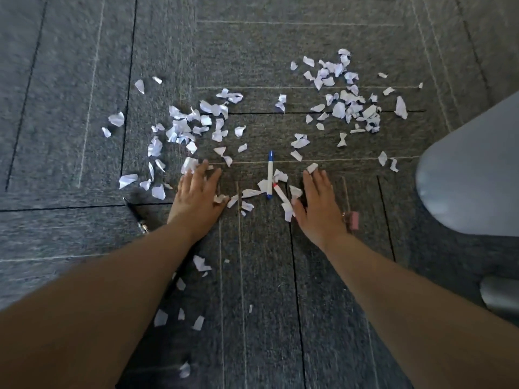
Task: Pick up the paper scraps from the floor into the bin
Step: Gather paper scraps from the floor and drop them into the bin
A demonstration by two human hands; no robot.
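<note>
Many torn white paper scraps lie on the grey carpet, in a left cluster (191,127), a right cluster (345,102) and a few pieces between my hands (250,193). My left hand (196,196) rests flat on the floor, fingers spread, its tips touching a scrap (189,164). Palm down with fingers apart, my right hand (320,204) touches scraps at its fingertips and thumb. Neither hand holds anything. More scraps lie under my left forearm (200,263). No bin is in view.
A blue-capped marker (270,175) and a red-tipped marker (280,193) lie between my hands. A black pen (134,211) lies left of my left wrist, a pink eraser (354,220) beside my right hand. A grey rounded object (471,175) stands at the right edge.
</note>
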